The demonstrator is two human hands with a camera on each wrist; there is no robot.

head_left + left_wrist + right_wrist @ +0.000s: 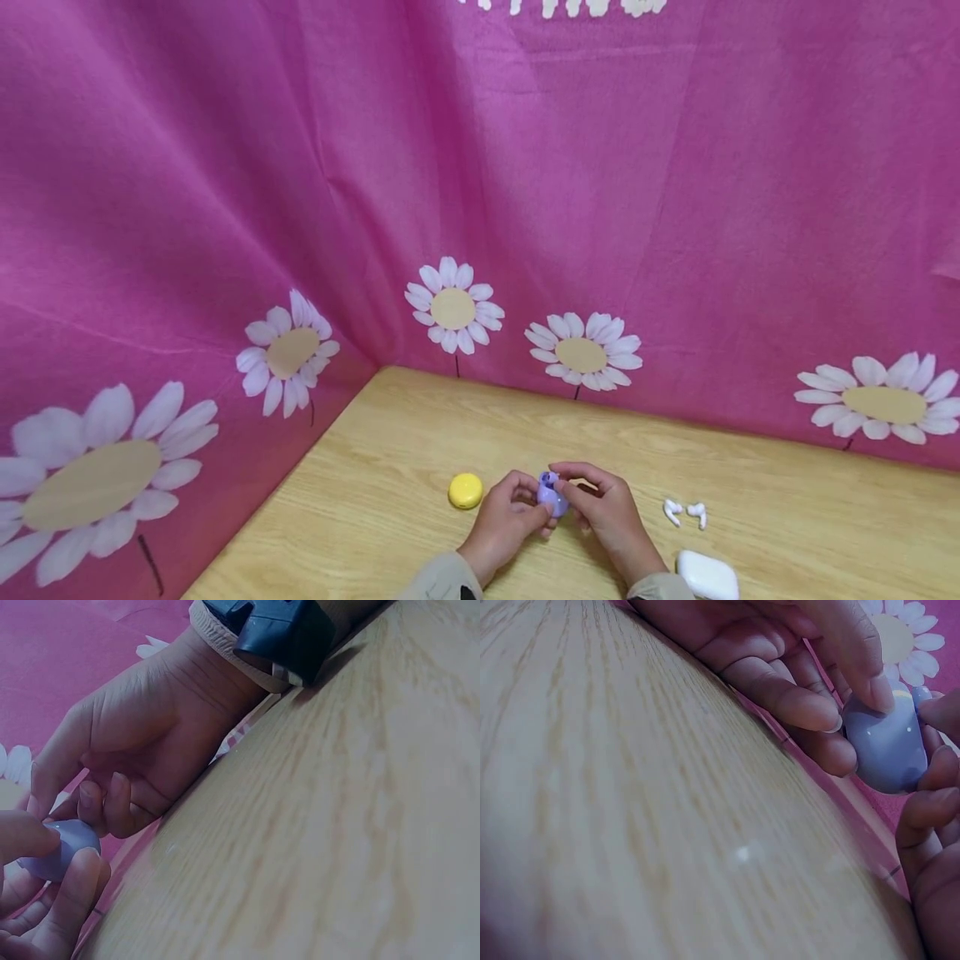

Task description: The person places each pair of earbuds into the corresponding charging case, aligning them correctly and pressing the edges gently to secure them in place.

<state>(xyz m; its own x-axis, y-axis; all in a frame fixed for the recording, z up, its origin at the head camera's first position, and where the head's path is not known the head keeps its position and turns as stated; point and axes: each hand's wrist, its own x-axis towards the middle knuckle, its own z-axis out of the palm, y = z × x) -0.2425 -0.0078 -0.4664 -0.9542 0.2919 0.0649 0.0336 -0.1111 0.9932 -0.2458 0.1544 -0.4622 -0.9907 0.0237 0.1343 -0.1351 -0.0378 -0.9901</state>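
Note:
Near the bottom middle of the head view, my left hand (501, 523) holds a small rounded purple earbud case (553, 502) between thumb and fingers. Its lid seems raised. From the other side comes my right hand (611, 515), whose thumb and index finger pinch a small purple earbud (551, 477) at the top of the case. The fingertips partly cover this earbud. Both wrist views show the smooth case shell (889, 746) surrounded by fingers, its inside turned away.
On the wooden table (390, 442), a round yellow case (466, 492) lies left of the hands. To the right are two white earbuds (672, 512) and a white earbud case (707, 575). A pink flowered cloth (585, 208) hangs along the table's back and left edges.

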